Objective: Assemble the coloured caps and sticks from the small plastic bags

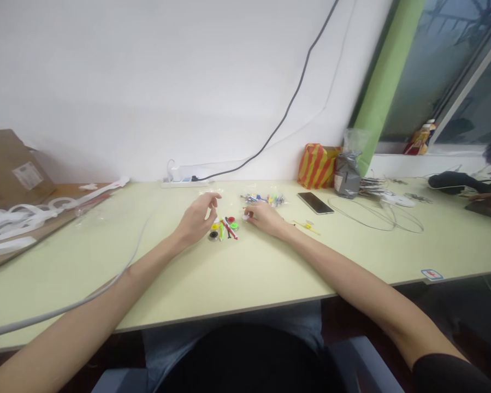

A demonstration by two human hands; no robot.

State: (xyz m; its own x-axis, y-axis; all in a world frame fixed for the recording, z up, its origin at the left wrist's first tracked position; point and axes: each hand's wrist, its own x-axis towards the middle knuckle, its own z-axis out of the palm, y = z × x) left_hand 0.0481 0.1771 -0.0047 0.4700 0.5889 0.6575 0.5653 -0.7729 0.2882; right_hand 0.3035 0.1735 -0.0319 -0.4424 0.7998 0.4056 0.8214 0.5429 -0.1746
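Note:
My left hand [197,219] is raised just left of a small group of coloured plastic pieces, its thumb and fingers curved but apart, with nothing visible between them. The group holds a black disc [213,236], a green disc [234,225], a red disc [231,219], a yellow-green stick [221,230] and a red stick [230,230]. To the right, my right hand [265,218] rests low over the table, its fingertips closed on a small white piece [246,216]. Behind that hand lies a pile of small multicoloured parts [270,200] on clear plastic.
A phone [315,203], yellow thin pieces [308,226] and a looped wire [376,213] lie right. Behind stand a striped bag [317,165] and power strip [182,182]. Left are a cardboard box [11,164] and white strips [44,210]. A grey cable [85,299] crosses above my left forearm.

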